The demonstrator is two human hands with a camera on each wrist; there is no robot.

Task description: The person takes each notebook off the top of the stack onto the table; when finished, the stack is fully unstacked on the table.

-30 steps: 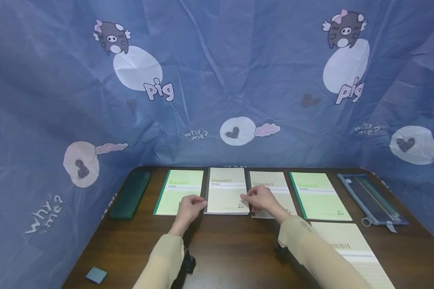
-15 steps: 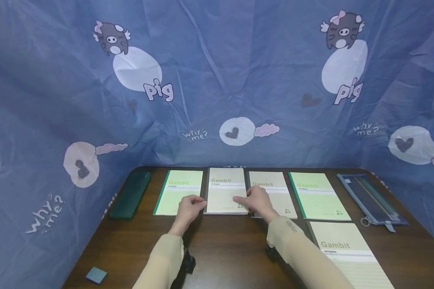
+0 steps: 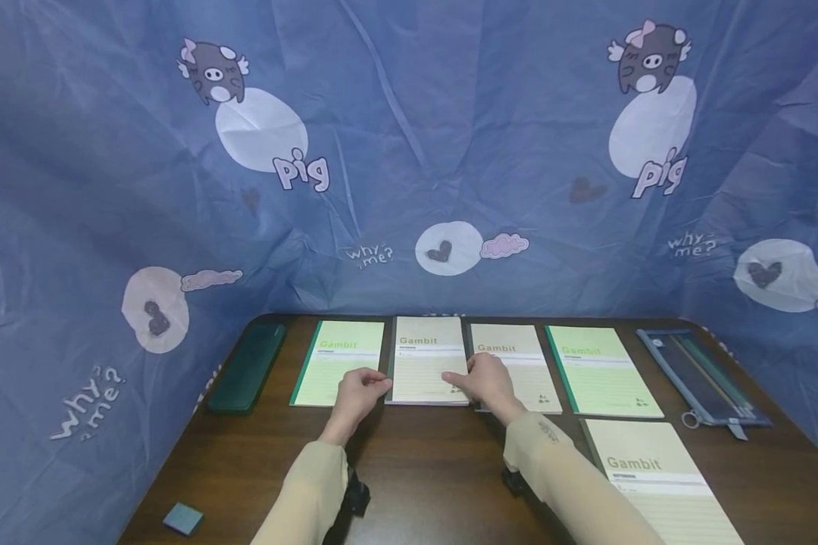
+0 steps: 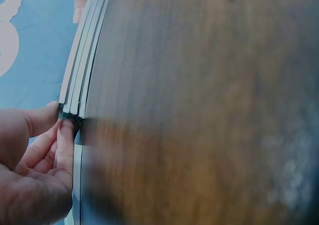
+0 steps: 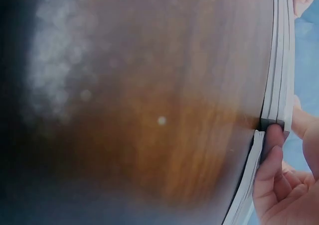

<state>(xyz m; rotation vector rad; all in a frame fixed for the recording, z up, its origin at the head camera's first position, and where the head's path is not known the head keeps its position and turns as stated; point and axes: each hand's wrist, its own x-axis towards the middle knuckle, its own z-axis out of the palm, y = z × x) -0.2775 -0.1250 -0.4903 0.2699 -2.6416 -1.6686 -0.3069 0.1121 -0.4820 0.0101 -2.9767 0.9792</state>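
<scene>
A stack of several cream Gambit notebooks [image 3: 423, 371] lies at the back middle of the table, dark spines to the left. My left hand [image 3: 357, 397] grips its near left corner, with thumb and fingertips [image 4: 65, 128] at the spine edge. On the opposite side, my right hand [image 3: 488, 382] has its thumb laid over the top cover and its curled fingers against the right edge. Both wrist views show the stacked page edges [image 4: 85, 56], nearly even. Left of the stack is a green notebook [image 3: 346, 352]; another cream notebook [image 3: 525, 371], partly behind my right hand, lies to its right.
Farther right are a green notebook [image 3: 600, 367] and a blue mesh zip pouch [image 3: 702, 378]. A cream notebook [image 3: 654, 473] lies nearer, beside my right forearm. On the left are a dark green case [image 3: 247, 371] and a small blue block [image 3: 182, 519]. A blue printed curtain [image 3: 382, 151] hangs behind the wooden table.
My right hand has shifted slightly left, and its thumb reaches farther over the top cover. My left hand has stayed at the spine corner.
</scene>
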